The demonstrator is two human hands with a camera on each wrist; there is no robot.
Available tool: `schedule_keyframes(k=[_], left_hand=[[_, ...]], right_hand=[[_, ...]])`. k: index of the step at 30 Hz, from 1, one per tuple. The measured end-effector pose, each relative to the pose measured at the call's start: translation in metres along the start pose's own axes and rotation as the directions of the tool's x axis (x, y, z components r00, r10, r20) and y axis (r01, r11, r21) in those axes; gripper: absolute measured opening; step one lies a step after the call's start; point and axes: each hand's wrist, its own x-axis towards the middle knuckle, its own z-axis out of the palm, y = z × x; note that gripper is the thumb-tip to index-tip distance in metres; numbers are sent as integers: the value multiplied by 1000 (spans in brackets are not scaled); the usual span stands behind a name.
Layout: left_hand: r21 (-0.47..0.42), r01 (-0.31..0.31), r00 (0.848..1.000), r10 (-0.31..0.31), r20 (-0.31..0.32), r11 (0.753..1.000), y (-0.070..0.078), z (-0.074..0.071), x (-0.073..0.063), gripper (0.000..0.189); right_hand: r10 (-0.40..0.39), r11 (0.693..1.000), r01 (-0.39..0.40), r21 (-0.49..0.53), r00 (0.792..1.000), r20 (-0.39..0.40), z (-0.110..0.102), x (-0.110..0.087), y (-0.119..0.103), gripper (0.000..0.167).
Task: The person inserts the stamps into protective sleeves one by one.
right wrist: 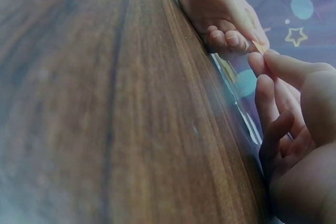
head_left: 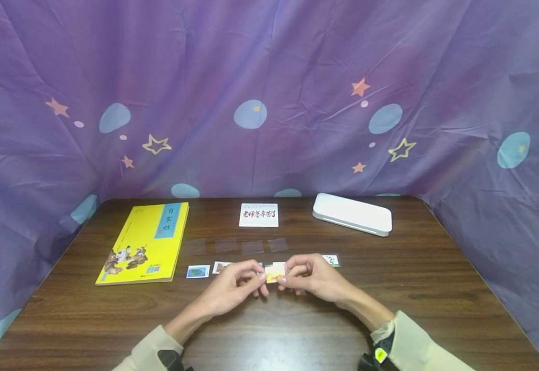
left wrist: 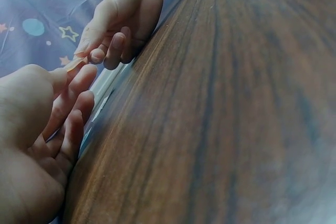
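Observation:
A small stamp-like picture card (head_left: pixel 275 272), white above and yellow-orange below, is held up between both hands over the table. My left hand (head_left: pixel 234 288) pinches its left edge between thumb and fingers. The right hand (head_left: pixel 318 278) pinches the opposite edge the same way. In both wrist views the card (left wrist: pixel 75 63) appears nearly edge-on between the fingertips. Behind the hands lie similar cards in a row: a blue-green one (head_left: pixel 198 271), one partly covered by my left hand (head_left: pixel 219 267), and one with green print (head_left: pixel 331 260) beside the right hand.
Several small clear plastic sleeves (head_left: pixel 253 247) lie in a row behind the cards. A yellow book (head_left: pixel 146 247) lies at left. At the back are a white card with red lettering (head_left: pixel 258 220) and a white case (head_left: pixel 352 214). A purple curtain (head_left: pixel 269 62) hangs behind the table.

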Motion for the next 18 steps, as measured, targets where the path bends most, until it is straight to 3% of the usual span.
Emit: schedule_keyframes(k=[10,18], left_hand=[[16,6,1000,-6,2,1000,1,1,0,16],[70,28,999,-26,-18,997,3,1,-2,14]], right_hand=[[-13,1000,12,18,1000,20,0,-2,1,24],[27,1000,-27,-6,1000,6,1,0,-3,24]])
